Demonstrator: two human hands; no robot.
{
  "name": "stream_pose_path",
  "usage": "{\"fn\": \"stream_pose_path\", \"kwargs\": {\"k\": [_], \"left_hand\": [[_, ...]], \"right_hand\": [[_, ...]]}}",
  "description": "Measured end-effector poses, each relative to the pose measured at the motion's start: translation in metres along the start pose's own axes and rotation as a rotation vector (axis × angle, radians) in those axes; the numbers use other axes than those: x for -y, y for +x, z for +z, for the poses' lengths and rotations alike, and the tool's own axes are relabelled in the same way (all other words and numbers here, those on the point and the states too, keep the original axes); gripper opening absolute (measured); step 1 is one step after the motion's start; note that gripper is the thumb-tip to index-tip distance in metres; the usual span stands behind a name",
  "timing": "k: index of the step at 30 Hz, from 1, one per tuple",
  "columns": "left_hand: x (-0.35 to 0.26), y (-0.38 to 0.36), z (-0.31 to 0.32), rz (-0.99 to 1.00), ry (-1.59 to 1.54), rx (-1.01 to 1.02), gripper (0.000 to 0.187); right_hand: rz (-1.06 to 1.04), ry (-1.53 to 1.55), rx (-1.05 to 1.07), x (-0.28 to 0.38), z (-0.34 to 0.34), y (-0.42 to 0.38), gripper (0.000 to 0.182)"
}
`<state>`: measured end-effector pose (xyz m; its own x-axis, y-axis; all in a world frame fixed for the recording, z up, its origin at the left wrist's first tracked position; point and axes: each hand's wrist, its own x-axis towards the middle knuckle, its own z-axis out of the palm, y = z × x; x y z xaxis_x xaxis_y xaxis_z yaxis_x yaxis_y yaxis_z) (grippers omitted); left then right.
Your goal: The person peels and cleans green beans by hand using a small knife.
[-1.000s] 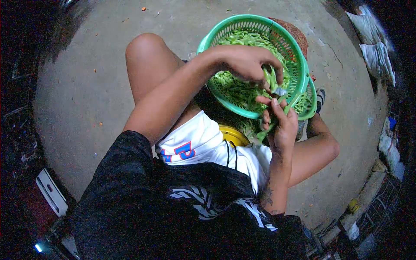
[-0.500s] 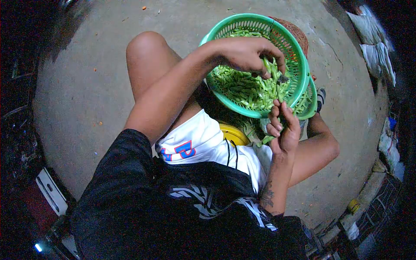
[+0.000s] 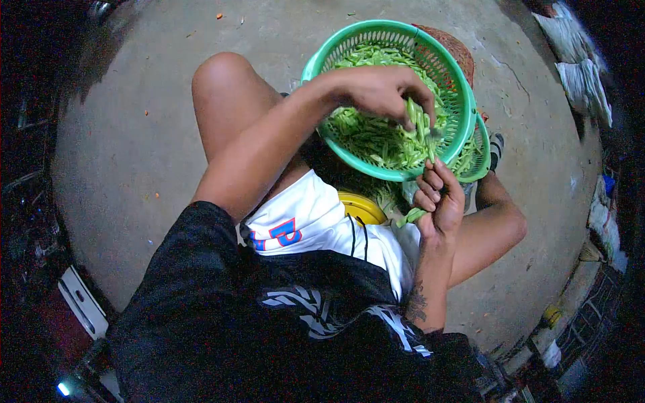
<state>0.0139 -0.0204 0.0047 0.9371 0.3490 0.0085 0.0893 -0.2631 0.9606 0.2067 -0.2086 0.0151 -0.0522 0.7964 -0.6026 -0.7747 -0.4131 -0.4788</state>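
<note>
My left hand (image 3: pixel 390 94) reaches over the large green basket (image 3: pixel 310 67) with fingers closed round several green pieces (image 3: pixel 418 117). Below its fingertips is a small dark object (image 3: pixel 437 133), blurred and too small to name. My right hand (image 3: pixel 443 195) is palm up at the basket's near rim, its fingertips pinching the lower end of a green pod (image 3: pixel 431 152). Another green piece (image 3: pixel 411 216) sticks out at the heel of that hand. Cut green pods (image 3: pixel 383 148) fill much of the basket.
A second green basket (image 3: pixel 485 158) with green pieces stands partly under the first. Behind is a red mesh sack (image 3: pixel 453 50). A yellow round object (image 3: pixel 361 207) lies between my legs, and pale sacks (image 3: pixel 581 87) lie at the far right. Orange bits dot the floor.
The large basket appears slightly further left. My left fingers and the dark object have shifted slightly down and left, closer to my right fingertips. Both hands keep their hold.
</note>
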Motion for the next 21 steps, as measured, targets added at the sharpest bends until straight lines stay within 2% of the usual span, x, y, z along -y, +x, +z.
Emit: {"fn": "stream_pose_path", "kwargs": {"k": [2, 3, 6, 8, 10, 12, 14, 15, 18, 20, 21], "left_hand": [[0.008, -0.005, -0.013, 0.002, 0.014, -0.168, 0.039], [0.005, -0.009, -0.021, -0.191, -0.134, -0.156, 0.039], [-0.005, -0.008, -0.017, -0.116, -0.071, -0.141, 0.040], [-0.005, -0.003, 0.003, 0.011, 0.020, -0.118, 0.042], [-0.011, 0.005, 0.015, -0.094, -0.122, 0.038, 0.040], [-0.009, 0.002, 0.011, -0.066, -0.058, 0.035, 0.037], [0.000, 0.000, -0.005, -0.111, -0.208, -0.051, 0.036], [0.001, 0.000, -0.014, 0.026, -0.031, -0.098, 0.037], [-0.001, -0.005, -0.014, -0.052, -0.174, -0.120, 0.039], [-0.007, -0.001, 0.001, -0.063, -0.044, -0.084, 0.044], [-0.009, 0.002, 0.009, -0.087, -0.139, -0.001, 0.044]], "right_hand": [[-0.017, -0.005, 0.004, 0.000, -0.001, -0.001, 0.019], [-0.045, -0.028, -0.029, 0.000, -0.002, -0.004, 0.019], [-0.094, -0.085, -0.091, -0.001, 0.002, -0.003, 0.018], [-0.110, -0.124, -0.135, -0.003, 0.009, -0.002, 0.017], [-0.152, -0.182, -0.136, -0.004, 0.016, -0.003, 0.017], [-0.161, -0.200, -0.127, -0.003, 0.015, -0.006, 0.017], [-0.187, -0.213, -0.104, 0.000, 0.015, -0.007, 0.017], [-0.189, -0.218, -0.111, 0.001, 0.013, -0.009, 0.016], [-0.195, -0.214, -0.117, -0.001, 0.013, -0.007, 0.017], [-0.192, -0.211, -0.130, -0.002, 0.014, -0.005, 0.019], [-0.200, -0.202, -0.128, -0.004, 0.016, -0.003, 0.018]]}}
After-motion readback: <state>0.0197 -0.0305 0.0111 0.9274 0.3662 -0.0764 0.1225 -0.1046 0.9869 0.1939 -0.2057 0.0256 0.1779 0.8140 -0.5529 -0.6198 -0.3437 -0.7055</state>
